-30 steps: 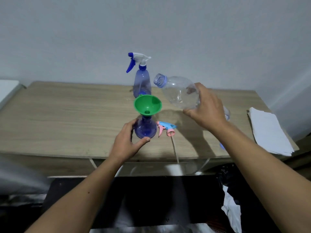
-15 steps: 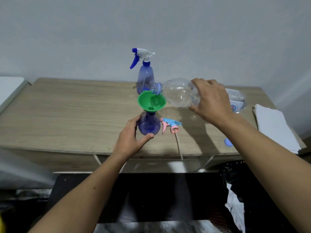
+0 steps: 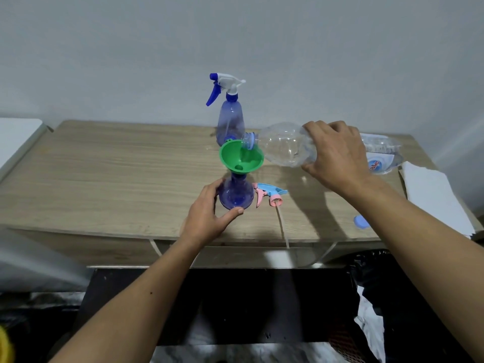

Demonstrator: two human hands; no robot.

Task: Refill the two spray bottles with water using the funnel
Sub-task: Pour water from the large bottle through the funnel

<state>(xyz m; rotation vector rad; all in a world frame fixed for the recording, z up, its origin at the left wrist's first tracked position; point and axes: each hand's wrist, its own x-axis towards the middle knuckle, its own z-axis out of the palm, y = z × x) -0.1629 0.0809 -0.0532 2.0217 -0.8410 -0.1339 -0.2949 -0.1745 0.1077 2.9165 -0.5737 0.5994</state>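
With the green funnel [image 3: 241,159] sitting loosely in the open spray bottle [image 3: 236,193] near the table's [image 3: 104,174] front edge, your left hand [image 3: 209,218] is cupping its base while your right hand [image 3: 337,155] is gripping the tilted water bottle [image 3: 285,148], so a fast pour risks overflowing or tipping the funnel.

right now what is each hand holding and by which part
The right hand grips the clear water bottle round its middle. The left hand holds the open spray bottle at its base.
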